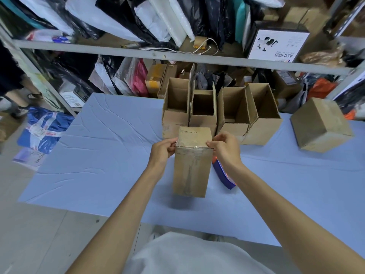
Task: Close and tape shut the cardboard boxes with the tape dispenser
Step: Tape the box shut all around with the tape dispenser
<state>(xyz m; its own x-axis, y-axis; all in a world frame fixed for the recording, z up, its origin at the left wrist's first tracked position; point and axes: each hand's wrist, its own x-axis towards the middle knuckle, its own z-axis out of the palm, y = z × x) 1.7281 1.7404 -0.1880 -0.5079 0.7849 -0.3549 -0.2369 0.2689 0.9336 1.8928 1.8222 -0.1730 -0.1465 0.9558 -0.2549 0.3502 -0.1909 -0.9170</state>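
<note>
Cardboard box (pixel 191 165), closed and taped across its top edge, is held upright over the blue table (pixel 98 155), its shadow on the cloth beneath; left hand (pixel 164 153) pinches the box's upper left corner; right hand (pixel 225 149) pinches its upper right corner, fingers curled onto the tape; just right of this box, partly under the right wrist, lies the blue and orange tape dispenser (pixel 224 178); behind the box stand four open boxes (pixel 262 125) in a row; well right of it rests another closed box (pixel 320 125).
</note>
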